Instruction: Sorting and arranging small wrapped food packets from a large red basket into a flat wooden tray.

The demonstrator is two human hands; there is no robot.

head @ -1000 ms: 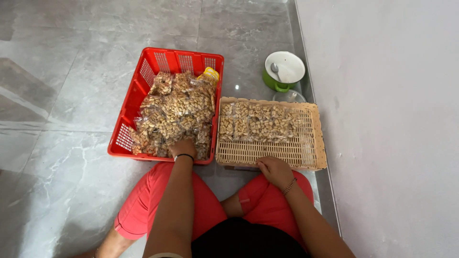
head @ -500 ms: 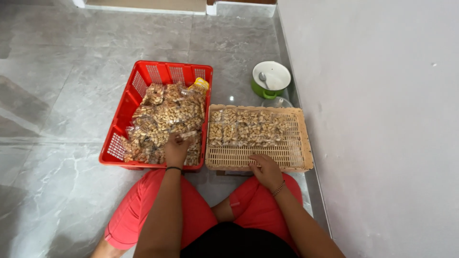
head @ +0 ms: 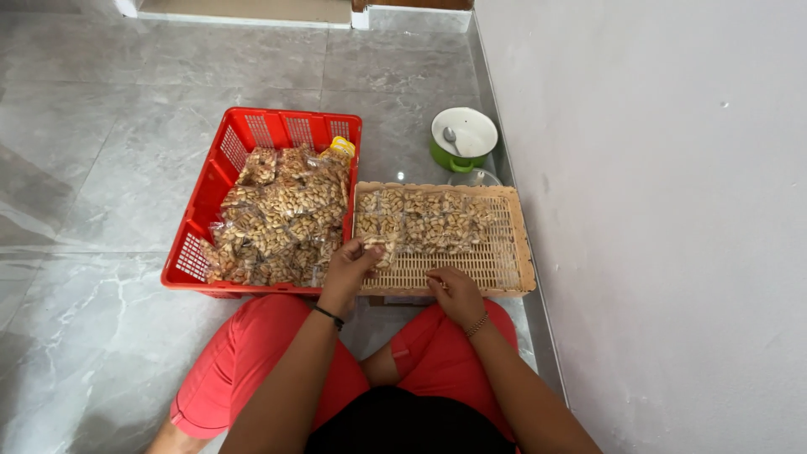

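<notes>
I sit on the floor with a red plastic basket (head: 204, 202) on the left, heaped with small clear packets of nuts (head: 282, 214). Right of it stands a tan slatted tray (head: 513, 244) with a row of packets (head: 424, 220) laid flat along its far half. My left hand (head: 349, 267) holds one packet of nuts (head: 374, 248) over the tray's near left corner. My right hand (head: 454, 292) rests on the tray's near edge, fingers curled, nothing visible in it.
A green pot with a white lid and a spoon on it (head: 463, 139) stands behind the tray by the grey wall (head: 656, 210). A glass lid (head: 476, 178) lies just behind the tray. Grey marble floor tiles (head: 92, 168) spread to the left.
My left hand has left the red basket and moved right to the tan tray, carrying a packet. My right hand stays at the tray's near edge.
</notes>
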